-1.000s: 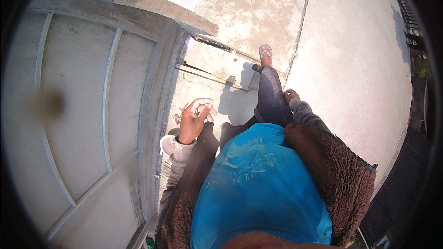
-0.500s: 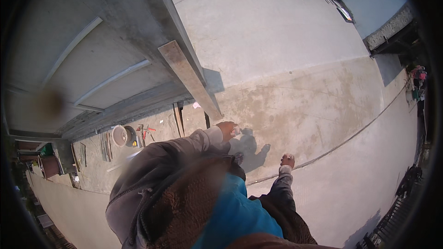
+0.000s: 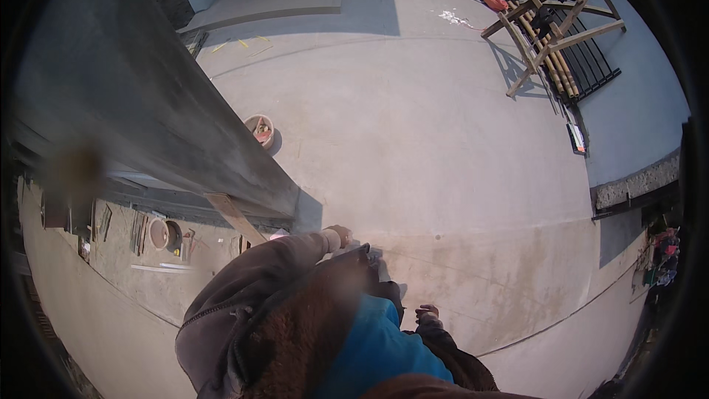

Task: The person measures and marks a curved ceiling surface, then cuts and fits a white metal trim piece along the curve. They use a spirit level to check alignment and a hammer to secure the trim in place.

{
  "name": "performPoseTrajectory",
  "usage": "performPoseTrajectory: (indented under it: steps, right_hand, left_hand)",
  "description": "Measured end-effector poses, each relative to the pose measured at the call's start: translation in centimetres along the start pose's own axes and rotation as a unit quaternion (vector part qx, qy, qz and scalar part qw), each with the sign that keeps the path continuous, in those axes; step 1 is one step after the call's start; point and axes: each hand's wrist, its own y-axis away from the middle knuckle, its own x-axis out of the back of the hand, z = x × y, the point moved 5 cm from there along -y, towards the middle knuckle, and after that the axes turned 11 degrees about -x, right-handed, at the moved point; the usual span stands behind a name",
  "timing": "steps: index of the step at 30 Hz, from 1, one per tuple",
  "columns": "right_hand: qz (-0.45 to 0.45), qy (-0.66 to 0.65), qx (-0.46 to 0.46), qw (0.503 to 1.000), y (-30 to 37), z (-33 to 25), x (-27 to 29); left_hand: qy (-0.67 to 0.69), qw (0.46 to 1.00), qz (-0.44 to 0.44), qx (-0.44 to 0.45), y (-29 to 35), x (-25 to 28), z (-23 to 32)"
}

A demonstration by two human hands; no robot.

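Note:
My left hand [image 3: 341, 236] is in front of me beside the foot of the grey pillar, its fingers curled closed. What it holds, if anything, is too small to make out. My right hand [image 3: 427, 313] hangs low at my right side over the concrete floor [image 3: 487, 266], fingers also bent in, and its contents are hidden. Nearest my left hand, a wooden plank [image 3: 235, 216] leans at the base of the pillar [image 3: 214, 125]. Neither hand touches the plank.
A round tub [image 3: 260, 130] with things inside stands beyond the pillar. At left are another tub [image 3: 158, 233], hand tools [image 3: 187, 244] and metal strips [image 3: 159, 268]. A wooden trestle [image 3: 550, 37] stands far right by bamboo poles [image 3: 557, 63] and a black grille [image 3: 591, 66].
My view has tilted up and shows more of the far floor, with the tub and trestle. Both hands sit lower and further left in the picture; the plank now appears lower.

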Motion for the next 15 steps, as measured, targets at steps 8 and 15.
performPoseTrajectory:
  steps: [8, 15]
  right_hand:
    - [-0.081, -0.040, -0.067, 0.994, -5.8, -30.1, 1.2]
    - [0.068, 0.876, 0.269, 0.395, -15.9, -67.2, -7.2]
  left_hand:
    - [0.080, 0.971, 0.221, 0.052, -1.9, 29.4, 4.5]
    - [0.083, 0.948, 0.158, 0.265, -8.0, 31.0, -12.1]
